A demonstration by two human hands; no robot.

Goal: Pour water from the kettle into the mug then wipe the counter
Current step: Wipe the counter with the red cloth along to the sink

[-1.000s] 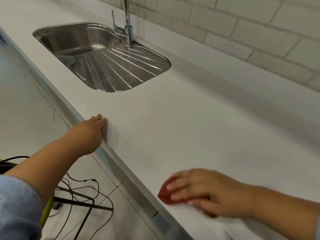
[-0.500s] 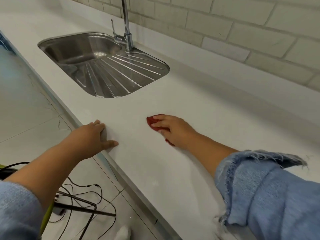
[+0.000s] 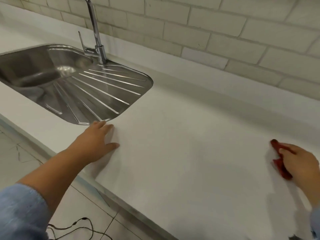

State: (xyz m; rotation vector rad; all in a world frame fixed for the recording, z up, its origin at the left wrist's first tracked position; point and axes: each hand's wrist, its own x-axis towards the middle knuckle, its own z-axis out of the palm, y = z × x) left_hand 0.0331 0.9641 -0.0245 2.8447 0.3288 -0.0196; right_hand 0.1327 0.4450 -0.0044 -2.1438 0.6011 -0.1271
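Observation:
The white counter (image 3: pixel 190 144) fills most of the head view. My right hand (image 3: pixel 297 163) at the right edge presses a red cloth (image 3: pixel 280 163) flat onto the counter, fingers closed over it. My left hand (image 3: pixel 97 142) lies palm down on the counter just in front of the sink's drainer, fingers spread, holding nothing. Neither kettle nor mug is in view.
A steel sink (image 3: pixel 57 80) with a ribbed drainer and a tall tap (image 3: pixel 97 32) sits at the back left. A pale tiled wall (image 3: pixel 225 32) runs behind the counter. The counter's front edge (image 3: pixel 107 191) drops to a tiled floor with black cables (image 3: pixel 78 226).
My right hand has swept the red cloth from mid-counter to the right. My left hand has moved from the counter's front edge onto the surface near the sink. The camera has shifted right.

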